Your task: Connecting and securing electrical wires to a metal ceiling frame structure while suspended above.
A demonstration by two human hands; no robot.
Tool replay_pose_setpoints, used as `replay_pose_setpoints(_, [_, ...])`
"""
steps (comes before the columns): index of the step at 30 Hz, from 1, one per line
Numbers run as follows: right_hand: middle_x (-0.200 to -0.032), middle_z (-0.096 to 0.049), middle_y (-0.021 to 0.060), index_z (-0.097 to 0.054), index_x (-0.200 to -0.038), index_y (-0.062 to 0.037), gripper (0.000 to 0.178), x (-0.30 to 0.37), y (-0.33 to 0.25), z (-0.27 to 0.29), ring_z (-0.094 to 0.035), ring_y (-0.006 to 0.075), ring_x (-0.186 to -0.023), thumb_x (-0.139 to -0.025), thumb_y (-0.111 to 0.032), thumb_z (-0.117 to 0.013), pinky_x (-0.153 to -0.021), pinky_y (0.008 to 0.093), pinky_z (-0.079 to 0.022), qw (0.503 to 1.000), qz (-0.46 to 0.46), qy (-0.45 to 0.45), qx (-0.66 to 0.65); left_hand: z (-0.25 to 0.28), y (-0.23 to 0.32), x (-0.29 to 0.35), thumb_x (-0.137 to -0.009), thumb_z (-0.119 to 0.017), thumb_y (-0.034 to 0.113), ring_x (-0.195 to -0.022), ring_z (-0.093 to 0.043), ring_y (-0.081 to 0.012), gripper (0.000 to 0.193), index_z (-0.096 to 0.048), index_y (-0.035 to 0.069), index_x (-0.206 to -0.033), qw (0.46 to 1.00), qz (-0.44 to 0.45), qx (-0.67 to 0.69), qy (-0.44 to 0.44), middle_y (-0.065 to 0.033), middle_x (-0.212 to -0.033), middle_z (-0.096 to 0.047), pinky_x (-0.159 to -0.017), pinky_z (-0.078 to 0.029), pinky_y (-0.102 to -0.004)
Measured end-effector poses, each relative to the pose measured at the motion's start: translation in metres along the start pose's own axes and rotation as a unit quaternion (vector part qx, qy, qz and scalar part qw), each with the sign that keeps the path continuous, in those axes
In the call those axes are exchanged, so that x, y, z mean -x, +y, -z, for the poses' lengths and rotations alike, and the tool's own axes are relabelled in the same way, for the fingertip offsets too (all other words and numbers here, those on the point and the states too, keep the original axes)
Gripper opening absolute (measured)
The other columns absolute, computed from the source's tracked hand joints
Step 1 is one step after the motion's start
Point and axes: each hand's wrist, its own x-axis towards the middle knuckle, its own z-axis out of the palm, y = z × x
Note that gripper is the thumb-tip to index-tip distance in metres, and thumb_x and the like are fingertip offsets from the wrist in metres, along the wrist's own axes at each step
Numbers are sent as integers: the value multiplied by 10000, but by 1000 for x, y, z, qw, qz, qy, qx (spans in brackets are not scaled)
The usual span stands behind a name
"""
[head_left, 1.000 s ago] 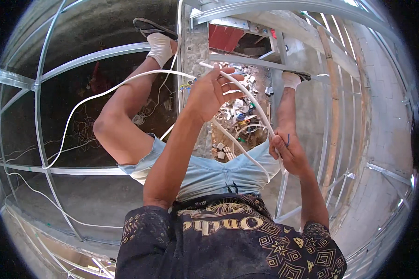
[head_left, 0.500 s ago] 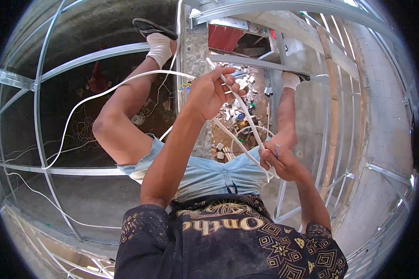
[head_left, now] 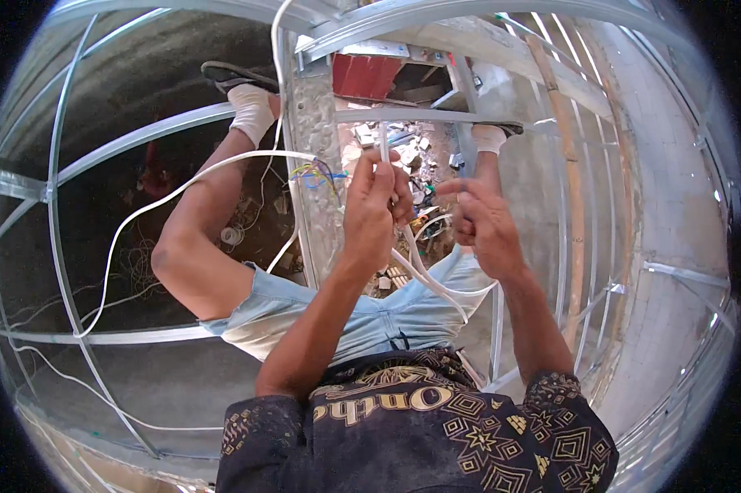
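Observation:
My left hand [head_left: 376, 205] is closed around a white cable [head_left: 384, 140], and its cut end sticks up past my fingertips. Below that hand the cable hangs in a loop over my lap. To the right, my right hand [head_left: 484, 223] is raised off the cable; its index finger points left, the other fingers are curled, and nothing shows in it. Thin coloured wires [head_left: 319, 173] stick out of the end of a second white cable [head_left: 214, 167], just left of my left hand and over the concrete beam [head_left: 315, 115].
Metal framing bars [head_left: 149, 131] surround me, and my feet rest on them. Rubble and scraps [head_left: 411, 148] lie far below, beside a red panel [head_left: 366, 76]. A wooden pole [head_left: 574, 197] stands at the right, near a grey block wall [head_left: 674, 189]. Loose cable [head_left: 108, 390] hangs at left.
My right hand has let go of the cable and moved up, index finger stretched out. The left hand keeps its hold, with the cable end now upright. The whole view has shifted slightly.

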Motion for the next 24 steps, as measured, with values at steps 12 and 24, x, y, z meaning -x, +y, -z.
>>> replay_pose_setpoints(12, [-822, -670, 115, -632, -889, 19, 109, -14, 35, -28, -647, 184, -724, -861, -86, -638, -656, 320, -504, 931, 176, 231, 220, -7, -49, 6, -973, -547, 194, -937, -591, -119, 226, -560, 77, -1166, 999, 26, -30, 21, -18, -1045, -598, -776, -518, -288])
replay_pose_setpoints(24, [-799, -639, 145, -646, -855, -4, 111, -14, 29, -26, -631, 304, -671, -818, -106, -672, -606, 395, -494, 901, 217, 206, 314, 2, -58, -2, -982, -517, 235, -841, -604, -105, 218, -583, 42, -1057, 985, 35, 168, -35, -46, -964, -636, -686, -496, -258])
